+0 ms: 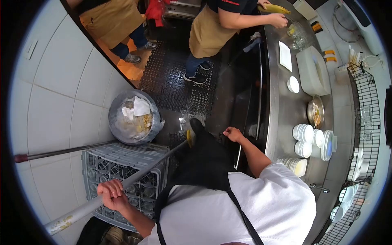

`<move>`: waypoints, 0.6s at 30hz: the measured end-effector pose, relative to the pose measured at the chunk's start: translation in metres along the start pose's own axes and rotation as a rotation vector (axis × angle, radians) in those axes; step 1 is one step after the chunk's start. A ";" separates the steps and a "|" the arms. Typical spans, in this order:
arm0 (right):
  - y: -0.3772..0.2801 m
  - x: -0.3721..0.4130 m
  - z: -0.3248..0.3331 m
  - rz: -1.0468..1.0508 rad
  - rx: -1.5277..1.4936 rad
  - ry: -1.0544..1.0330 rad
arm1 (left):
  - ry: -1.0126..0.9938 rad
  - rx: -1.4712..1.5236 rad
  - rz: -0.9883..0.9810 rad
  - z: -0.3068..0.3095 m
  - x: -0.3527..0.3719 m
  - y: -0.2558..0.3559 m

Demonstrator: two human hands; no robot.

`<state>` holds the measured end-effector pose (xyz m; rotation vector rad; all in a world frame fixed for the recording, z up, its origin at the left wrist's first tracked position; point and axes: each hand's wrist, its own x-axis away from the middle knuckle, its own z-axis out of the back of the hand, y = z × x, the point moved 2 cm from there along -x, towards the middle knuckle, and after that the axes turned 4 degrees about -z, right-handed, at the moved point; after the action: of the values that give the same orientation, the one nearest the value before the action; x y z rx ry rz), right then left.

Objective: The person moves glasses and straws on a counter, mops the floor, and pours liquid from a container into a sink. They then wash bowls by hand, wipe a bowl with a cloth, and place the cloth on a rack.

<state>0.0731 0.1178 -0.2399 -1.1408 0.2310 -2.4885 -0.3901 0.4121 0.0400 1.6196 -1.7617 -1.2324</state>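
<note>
My left hand (pixel 111 195) is wrapped round a long grey pole (pixel 151 164), which slants down across the glass rack (pixel 104 163). The pole's far end shows a yellow part (pixel 189 138) beside my dark shoe (pixel 197 125), low by the floor; the tool's head is mostly hidden. My right hand (pixel 233 134) hangs beside the counter front with thumb and fingers curled together. A small dark spot shows at its fingertips, and I cannot tell what, if anything, it holds.
A lined bin (pixel 113 130) with food waste stands at the left wall, with another pole (pixel 61 153) nearby. A person (pixel 208 36) works at the steel counter (pixel 281 122); another person (pixel 108 24) stands at the doorway. Stacked white bowls (pixel 303 132) and a metal bowl (pixel 310 118) sit right.
</note>
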 end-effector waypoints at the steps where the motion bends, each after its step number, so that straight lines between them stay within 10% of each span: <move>1: 0.003 -0.008 0.003 0.001 0.003 -0.003 | 0.012 -0.007 -0.003 -0.004 -0.004 -0.002; 13: 0.019 -0.176 0.020 0.111 0.031 -0.179 | 0.102 -0.070 -0.008 -0.051 -0.044 -0.030; 18: 0.006 -0.184 0.033 -0.020 -0.471 -0.142 | 0.107 -0.093 -0.003 -0.048 -0.043 -0.027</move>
<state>0.2087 0.1890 -0.3476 -1.4961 0.8001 -2.4221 -0.3276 0.4406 0.0517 1.6053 -1.6139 -1.1881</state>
